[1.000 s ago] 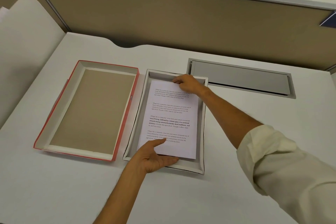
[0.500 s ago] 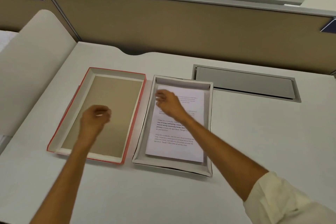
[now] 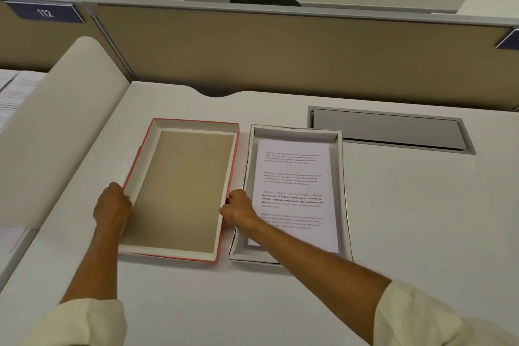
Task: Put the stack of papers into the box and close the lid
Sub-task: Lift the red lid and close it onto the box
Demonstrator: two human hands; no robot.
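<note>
The stack of printed papers (image 3: 292, 174) lies flat inside the shallow white box (image 3: 343, 177) at the middle of the desk. Left of it the red-edged lid (image 3: 179, 185) rests upside down, its brown inside facing up. My left hand (image 3: 112, 206) grips the lid's left rim. My right hand (image 3: 238, 209) grips the lid's right rim, in the gap between lid and box. My right forearm crosses the box's near left corner and hides part of the papers.
A grey cable hatch (image 3: 390, 129) is set into the desk behind the box on the right. A white curved divider (image 3: 61, 126) rises at the left, a tan partition (image 3: 280, 50) stands at the back, and office chairs are beyond it.
Both hands left the papers in the box and moved left to the lid. The left hand went to its left rim and the right hand to its right rim.
</note>
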